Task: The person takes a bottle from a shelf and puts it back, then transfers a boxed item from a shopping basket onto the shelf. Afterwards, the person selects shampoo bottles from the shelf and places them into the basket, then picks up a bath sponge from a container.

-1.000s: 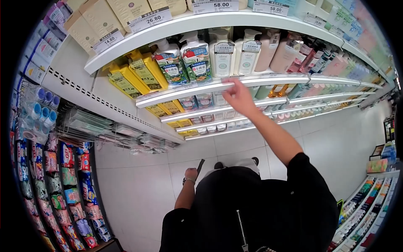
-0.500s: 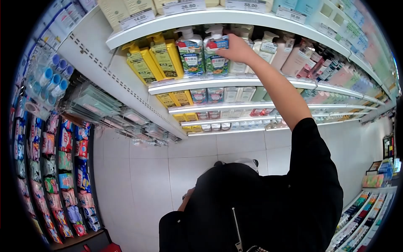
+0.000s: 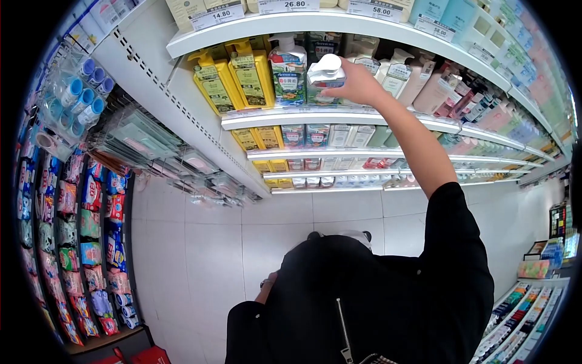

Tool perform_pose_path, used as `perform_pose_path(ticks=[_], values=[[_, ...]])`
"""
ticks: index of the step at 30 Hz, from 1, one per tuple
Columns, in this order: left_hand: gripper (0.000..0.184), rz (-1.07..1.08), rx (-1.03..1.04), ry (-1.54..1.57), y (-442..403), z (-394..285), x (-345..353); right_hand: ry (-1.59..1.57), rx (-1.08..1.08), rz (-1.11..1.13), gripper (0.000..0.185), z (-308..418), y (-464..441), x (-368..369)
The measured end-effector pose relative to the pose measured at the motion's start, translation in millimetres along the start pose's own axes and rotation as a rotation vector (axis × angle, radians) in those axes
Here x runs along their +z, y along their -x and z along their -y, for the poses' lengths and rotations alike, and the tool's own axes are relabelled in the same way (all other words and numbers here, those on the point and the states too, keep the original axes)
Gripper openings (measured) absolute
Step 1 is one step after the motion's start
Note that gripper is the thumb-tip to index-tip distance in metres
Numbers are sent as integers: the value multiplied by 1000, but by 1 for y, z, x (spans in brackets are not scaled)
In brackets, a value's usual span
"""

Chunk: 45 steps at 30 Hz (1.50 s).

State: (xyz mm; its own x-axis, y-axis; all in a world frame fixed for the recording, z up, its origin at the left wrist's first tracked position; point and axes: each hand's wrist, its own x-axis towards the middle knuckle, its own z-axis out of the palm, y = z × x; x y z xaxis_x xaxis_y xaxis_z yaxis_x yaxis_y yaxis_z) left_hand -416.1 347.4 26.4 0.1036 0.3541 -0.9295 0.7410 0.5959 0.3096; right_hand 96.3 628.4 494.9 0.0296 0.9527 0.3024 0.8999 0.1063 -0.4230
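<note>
1. The black shirt [image 3: 388,291] is mostly hiding the left hand [image 3: 273,278].
2. The right hand [image 3: 357,84] is covering part of the bottle [image 3: 322,77]; its label [image 3: 316,94] is seemingly showing blurred.
3. At the left corner of the upper shelf [image 3: 254,25], a box [image 3: 180,14] is running out of view.

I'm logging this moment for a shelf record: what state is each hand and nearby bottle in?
Pump bottle: gripped in the right hand, top tipped toward the camera; base contact unclear.
Matching bottle beside it: upright on the shelf.
Yellow bottles: standing on the shelf.
Left hand: down beside the body, mostly hidden.
</note>
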Motion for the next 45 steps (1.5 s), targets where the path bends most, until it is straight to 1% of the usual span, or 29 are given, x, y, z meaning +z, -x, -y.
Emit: perform_pose_path(ticks=[1,4,5,6,7,8,9,11,13,15,16,17,18,19,22,23,26,27,30,31,34,35,38,39,40,41,42,44,45], values=[[25,-11,-7,104,-2,-8,-3,-11,-10,-32,76,9,7,-2],[25,-57,11,511,-24,-40,-19,-94,-18,-13,66,16,22,-2],[26,-73,45,623,-38,-57,-30,-111,-85,-70,60,19,29,-1],[28,-85,81,736,-56,-72,-41,-148,-120,-138,60,20,33,1],[31,-128,154,732,-53,-92,-49,-152,-100,-174,59,24,38,-1],[26,-130,232,725,-53,-109,-56,-157,-78,-210,59,30,45,-5],[28,-160,304,679,-29,-137,-62,-193,-60,-225,60,36,52,-13],[32,-192,469,682,-22,-177,-67,-267,-21,-259,63,47,70,-26],[32,-130,564,678,17,-229,-68,-359,-79,-398,65,39,91,-21],[37,62,715,720,51,-279,-60,-847,-24,-389,68,50,114,-15],[44,287,764,794,78,-304,-55,-1003,58,-326,62,53,124,-13],[51,514,800,861,107,-327,-51,-1078,150,-303,59,45,131,1],[53,756,831,964,126,-346,-43,-1154,242,-282,56,36,139,18],[55,999,850,1065,141,-360,-34,-1238,237,-203,51,35,147,25],[54,1072,819,1070,173,-385,0,-1121,388,-171,50,32,169,48],[53,1050,851,1001,156,-379,8,-1173,403,-200,47,33,175,51],[52,1193,762,986,159,-369,17,-1283,461,-290,39,27,187,49],[56,1203,780,947,160,-368,16,-1319,493,-300,37,28,190,46],[64,1225,720,955,172,-370,20,-1378,577,-336,38,26,193,44],[77,1243,654,974,175,-371,21,-1364,587,-339,39,23,193,45],[86,1332,557,1107,193,-380,36,-1283,568,-362,41,20,192,44],[89,1338,564,1119,193,-381,43,-1248,589,-369,42,22,193,43],[89,1443,483,1153,194,-379,56,-1227,591,-345,45,20,195,43],[89,1567,438,1148,191,-377,59,-1252,580,-320,45,22,196,42],[89,1575,436,1142,187,-374,60,-1283,571,-294,45,23,197,44],[89,1579,431,1135,183,-370,59,-1280,627,-310,43,10,198,60],[89,1584,431,1136,183,-368,59,-1338,608,-253,52,13,200,58],[88,1593,430,1137,182,-364,59,-1422,656,-274,48,19,205,58],[88,1591,441,1140,185,-364,59,-1522,630,-249,48,20,207,58]])
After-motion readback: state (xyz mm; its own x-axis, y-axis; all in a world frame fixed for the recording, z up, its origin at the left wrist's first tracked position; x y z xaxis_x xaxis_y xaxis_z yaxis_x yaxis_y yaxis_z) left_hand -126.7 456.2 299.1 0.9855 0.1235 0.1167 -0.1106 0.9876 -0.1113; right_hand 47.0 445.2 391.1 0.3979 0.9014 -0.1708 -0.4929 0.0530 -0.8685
